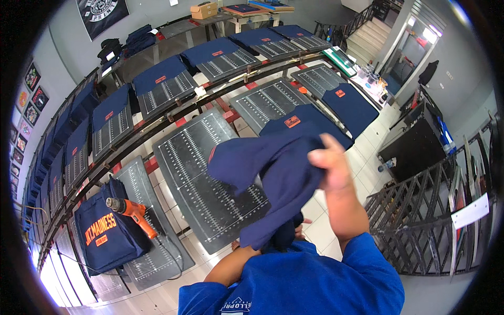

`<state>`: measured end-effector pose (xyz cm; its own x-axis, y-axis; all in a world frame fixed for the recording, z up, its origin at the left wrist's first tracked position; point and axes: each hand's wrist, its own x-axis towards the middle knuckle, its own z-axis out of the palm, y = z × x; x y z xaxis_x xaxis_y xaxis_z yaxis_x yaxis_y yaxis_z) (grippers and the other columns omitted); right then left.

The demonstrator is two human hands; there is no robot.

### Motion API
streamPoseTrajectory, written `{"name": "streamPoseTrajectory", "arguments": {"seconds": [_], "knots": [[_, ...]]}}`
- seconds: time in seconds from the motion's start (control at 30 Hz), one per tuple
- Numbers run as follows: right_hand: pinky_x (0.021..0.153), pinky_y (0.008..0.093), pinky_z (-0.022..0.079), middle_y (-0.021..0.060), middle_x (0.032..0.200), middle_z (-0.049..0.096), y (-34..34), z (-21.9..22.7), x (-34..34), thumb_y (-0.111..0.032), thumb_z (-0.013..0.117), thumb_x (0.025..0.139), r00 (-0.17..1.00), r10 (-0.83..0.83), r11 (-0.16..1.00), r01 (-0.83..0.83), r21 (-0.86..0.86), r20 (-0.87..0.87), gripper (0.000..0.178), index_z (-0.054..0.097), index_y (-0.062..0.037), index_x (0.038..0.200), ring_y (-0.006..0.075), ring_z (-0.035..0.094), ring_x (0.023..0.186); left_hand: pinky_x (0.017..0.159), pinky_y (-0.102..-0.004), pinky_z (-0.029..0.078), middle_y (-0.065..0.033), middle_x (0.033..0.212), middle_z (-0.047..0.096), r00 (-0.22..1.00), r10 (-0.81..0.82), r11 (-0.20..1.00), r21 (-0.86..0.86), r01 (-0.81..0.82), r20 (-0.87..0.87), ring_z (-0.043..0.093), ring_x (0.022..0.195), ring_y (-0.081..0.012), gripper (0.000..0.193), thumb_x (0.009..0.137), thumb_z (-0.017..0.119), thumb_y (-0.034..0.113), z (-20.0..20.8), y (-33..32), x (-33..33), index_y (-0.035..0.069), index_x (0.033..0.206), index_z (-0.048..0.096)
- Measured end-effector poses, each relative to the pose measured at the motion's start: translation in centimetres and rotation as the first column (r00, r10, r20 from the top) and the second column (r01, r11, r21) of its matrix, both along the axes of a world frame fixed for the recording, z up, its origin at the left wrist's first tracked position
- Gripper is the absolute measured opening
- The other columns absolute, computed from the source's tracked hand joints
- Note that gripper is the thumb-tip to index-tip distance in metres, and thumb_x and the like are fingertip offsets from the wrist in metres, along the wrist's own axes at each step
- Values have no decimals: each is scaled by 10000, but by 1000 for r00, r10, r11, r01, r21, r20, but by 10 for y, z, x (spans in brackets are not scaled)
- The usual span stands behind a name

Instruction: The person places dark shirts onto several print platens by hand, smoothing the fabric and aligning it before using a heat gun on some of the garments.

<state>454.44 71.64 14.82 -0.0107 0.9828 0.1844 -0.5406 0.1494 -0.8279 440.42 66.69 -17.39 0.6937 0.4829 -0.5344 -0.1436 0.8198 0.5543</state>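
Observation:
My right hand (333, 163) is raised at the right, its thumb and fingers closed on a bunched navy garment (286, 168). The cloth hangs loosely down toward my body and swings over the near edge of a bare black printing board (210, 173) with white ruler marks. My left forearm (231, 265) reaches in low under the cloth. The garment covers most of my left hand, so its grip is hidden. A few fingertips show beside the dark cloth below, but I cannot tell their hold.
At the left, an orange heat gun (134, 212) lies on a stack of folded navy garments (107, 231) with orange print. Navy shirts (157, 73) lie on several boards along the curved rack. Another printed navy shirt (349, 105) lies at the right. A dark metal railing (430, 210) stands beside me.

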Motion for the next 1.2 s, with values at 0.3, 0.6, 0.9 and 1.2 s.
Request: {"name": "streamPoseTrajectory", "arguments": {"seconds": [0.3,0.6,0.9,1.2], "knots": [[915,375,483,179,1141,609,-48,-35,276,-172,560,883,859,-461,887,456,75,223,425,495,105,1199,257,613,1031,1024,-487,390,-144,1202,588,562,681,442,348,-827,469,537,1149,-305,394,881,626,248,136,17,-81,74,1218,523],[876,310,474,115,1116,626,20,-51,218,-158,629,890,997,2,995,6,-102,81,445,484,63,1248,181,603,1001,980,-433,468,-210,1321,486,377,864,10,736,-677,334,566,1135,-320,519,945,403,46,288,4,-65,-6,1443,265],[851,359,521,99,990,680,189,-70,129,-204,587,909,971,198,917,-232,-325,-134,207,624,-30,1015,207,659,881,816,-356,548,-126,1024,669,437,866,314,414,-854,243,666,855,-235,221,942,506,163,248,191,-227,0,1054,603],[795,356,529,96,1025,659,68,-36,116,-229,648,861,988,125,931,-84,-357,93,296,593,-26,1070,207,654,896,995,-328,433,-171,1297,539,295,942,104,697,-710,160,556,1157,-232,473,924,520,134,316,54,-193,-46,1354,440]]}}
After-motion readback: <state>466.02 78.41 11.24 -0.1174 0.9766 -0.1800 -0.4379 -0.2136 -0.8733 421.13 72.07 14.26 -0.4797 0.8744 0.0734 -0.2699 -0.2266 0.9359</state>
